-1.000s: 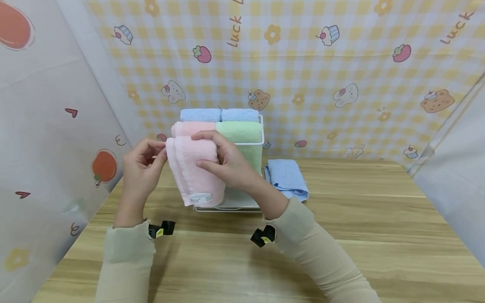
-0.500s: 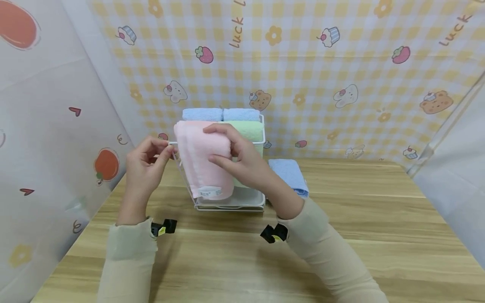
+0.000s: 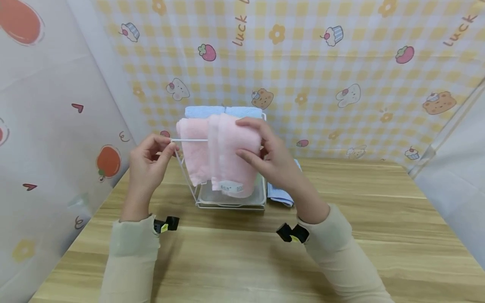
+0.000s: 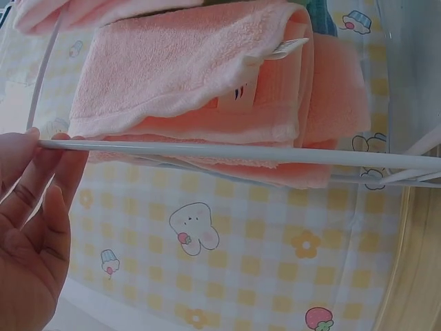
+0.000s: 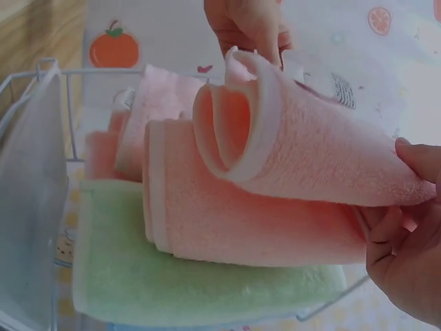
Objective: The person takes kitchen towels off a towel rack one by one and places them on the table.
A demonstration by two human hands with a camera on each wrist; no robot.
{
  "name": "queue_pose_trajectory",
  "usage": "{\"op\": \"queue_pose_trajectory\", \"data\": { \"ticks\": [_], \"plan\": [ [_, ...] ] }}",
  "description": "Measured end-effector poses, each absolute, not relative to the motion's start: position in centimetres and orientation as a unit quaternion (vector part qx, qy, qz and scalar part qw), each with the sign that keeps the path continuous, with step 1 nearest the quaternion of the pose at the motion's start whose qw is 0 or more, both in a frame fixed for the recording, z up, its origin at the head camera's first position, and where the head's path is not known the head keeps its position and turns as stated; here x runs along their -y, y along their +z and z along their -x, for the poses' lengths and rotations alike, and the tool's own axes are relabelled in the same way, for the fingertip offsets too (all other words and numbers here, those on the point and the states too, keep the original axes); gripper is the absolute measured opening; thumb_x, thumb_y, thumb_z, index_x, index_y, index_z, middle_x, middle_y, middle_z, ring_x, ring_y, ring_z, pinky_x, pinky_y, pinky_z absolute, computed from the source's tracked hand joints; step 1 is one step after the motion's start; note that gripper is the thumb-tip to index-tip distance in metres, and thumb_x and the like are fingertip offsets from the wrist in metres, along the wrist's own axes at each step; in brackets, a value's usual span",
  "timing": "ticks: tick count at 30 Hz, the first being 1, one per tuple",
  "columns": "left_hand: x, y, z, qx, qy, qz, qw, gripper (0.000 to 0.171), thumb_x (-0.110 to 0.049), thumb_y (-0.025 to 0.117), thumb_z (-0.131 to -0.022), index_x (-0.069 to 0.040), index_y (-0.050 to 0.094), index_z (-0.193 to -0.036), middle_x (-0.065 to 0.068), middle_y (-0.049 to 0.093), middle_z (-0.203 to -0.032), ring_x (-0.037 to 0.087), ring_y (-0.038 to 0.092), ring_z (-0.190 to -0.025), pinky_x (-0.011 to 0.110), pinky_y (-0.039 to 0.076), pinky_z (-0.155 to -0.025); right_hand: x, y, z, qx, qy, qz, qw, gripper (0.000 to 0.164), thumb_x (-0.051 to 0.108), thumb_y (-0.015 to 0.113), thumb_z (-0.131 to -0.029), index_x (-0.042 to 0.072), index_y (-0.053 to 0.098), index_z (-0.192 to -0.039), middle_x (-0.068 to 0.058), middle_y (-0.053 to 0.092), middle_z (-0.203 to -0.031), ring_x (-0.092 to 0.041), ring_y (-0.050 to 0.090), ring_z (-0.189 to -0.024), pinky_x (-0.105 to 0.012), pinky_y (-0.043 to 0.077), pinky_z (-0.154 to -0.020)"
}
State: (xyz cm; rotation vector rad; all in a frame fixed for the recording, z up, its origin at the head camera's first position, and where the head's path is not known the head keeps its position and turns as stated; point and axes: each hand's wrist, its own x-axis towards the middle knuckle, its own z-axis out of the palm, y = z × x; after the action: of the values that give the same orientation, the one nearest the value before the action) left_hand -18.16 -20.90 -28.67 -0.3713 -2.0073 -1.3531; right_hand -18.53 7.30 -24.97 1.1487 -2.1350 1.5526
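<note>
My left hand (image 3: 149, 162) pinches the front left corner of a white wire rack (image 3: 189, 140); the left wrist view shows the thumb and fingers at the end of its rail (image 4: 207, 152). A folded pink towel (image 3: 236, 147) with a white label is gripped by my right hand (image 3: 270, 153) at the rack's front right. Whether that towel rests on the rail cannot be told. Another pink towel (image 3: 195, 153) hangs behind the rail on the left. Mostly hidden behind the held towel in the head view, a green towel (image 5: 207, 289) hangs in the rack.
Blue towels (image 3: 204, 111) hang at the back of the rack. At its base lies a pale tray (image 3: 212, 197). A folded blue towel (image 3: 280, 195) lies on the wooden table (image 3: 227, 256) just right of the rack. A checked cloth backdrop (image 3: 322, 63) stands behind.
My right hand has carried the pink towel from the rack's front left to its right, baring the left part of the rail. The left hand stays at the rack's corner.
</note>
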Motion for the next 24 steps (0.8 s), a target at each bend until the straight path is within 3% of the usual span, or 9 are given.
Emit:
{"op": "queue_pose_trajectory", "data": {
  "ticks": [4,10,14,18,21,24],
  "plan": [
    [20.9,-28.6,18.2,0.774,-0.514,0.139,0.342,0.013,-0.003,0.066,-0.093,0.009,0.064,-0.095,-0.024,0.067,-0.078,-0.001,0.064,-0.069,0.011,0.046,-0.056,-8.2,-24.8,18.4,0.729,0.547,-0.392,0.129,0.052,-0.002,0.065,-0.092,0.005,0.044,-0.138,-0.014,0.051,-0.120,-0.019,0.050,-0.059,-0.028,0.051,-0.052],
    [20.9,-28.6,18.1,0.778,-0.515,0.137,0.333,0.013,-0.004,0.066,-0.094,0.009,0.064,-0.095,-0.023,0.066,-0.076,-0.003,0.064,-0.069,0.011,0.047,-0.056,-9.1,-24.9,18.2,0.736,0.532,-0.389,0.156,0.052,-0.002,0.066,-0.092,0.006,0.044,-0.138,-0.013,0.052,-0.124,-0.014,0.043,-0.052,-0.026,0.045,-0.046],
    [20.9,-28.7,18.1,0.776,-0.518,0.135,0.333,0.014,-0.005,0.067,-0.093,0.008,0.064,-0.096,-0.022,0.066,-0.075,-0.002,0.064,-0.069,0.011,0.046,-0.055,-9.7,-24.9,18.2,0.740,0.521,-0.385,0.183,0.050,-0.003,0.067,-0.091,0.004,0.048,-0.136,-0.013,0.053,-0.133,-0.013,0.052,-0.076,-0.024,0.050,-0.060],
    [20.8,-28.7,18.1,0.776,-0.517,0.135,0.336,0.014,-0.005,0.067,-0.093,0.008,0.064,-0.096,-0.022,0.066,-0.076,-0.001,0.064,-0.068,0.012,0.045,-0.055,-9.9,-24.9,18.3,0.746,0.510,-0.375,0.208,0.049,-0.002,0.068,-0.090,0.004,0.050,-0.135,-0.013,0.052,-0.137,-0.017,0.036,-0.112,-0.031,0.046,-0.080],
    [20.8,-28.7,18.2,0.775,-0.516,0.134,0.338,0.013,-0.005,0.067,-0.093,0.008,0.064,-0.096,-0.021,0.066,-0.075,-0.001,0.063,-0.068,0.013,0.045,-0.054,-9.8,-24.9,18.5,0.745,0.513,-0.372,0.209,0.051,-0.002,0.067,-0.090,0.004,0.048,-0.137,-0.014,0.048,-0.139,-0.016,0.026,-0.119,-0.034,0.043,-0.083],
    [20.9,-28.7,18.2,0.774,-0.516,0.134,0.341,0.013,-0.004,0.067,-0.093,0.008,0.064,-0.095,-0.021,0.066,-0.075,0.001,0.064,-0.068,0.013,0.044,-0.054,-9.6,-25.0,18.8,0.725,0.540,-0.379,0.196,0.054,-0.006,0.064,-0.090,0.001,0.043,-0.140,-0.014,0.042,-0.143,-0.015,0.034,-0.125,-0.032,0.051,-0.087]
  ]
}}
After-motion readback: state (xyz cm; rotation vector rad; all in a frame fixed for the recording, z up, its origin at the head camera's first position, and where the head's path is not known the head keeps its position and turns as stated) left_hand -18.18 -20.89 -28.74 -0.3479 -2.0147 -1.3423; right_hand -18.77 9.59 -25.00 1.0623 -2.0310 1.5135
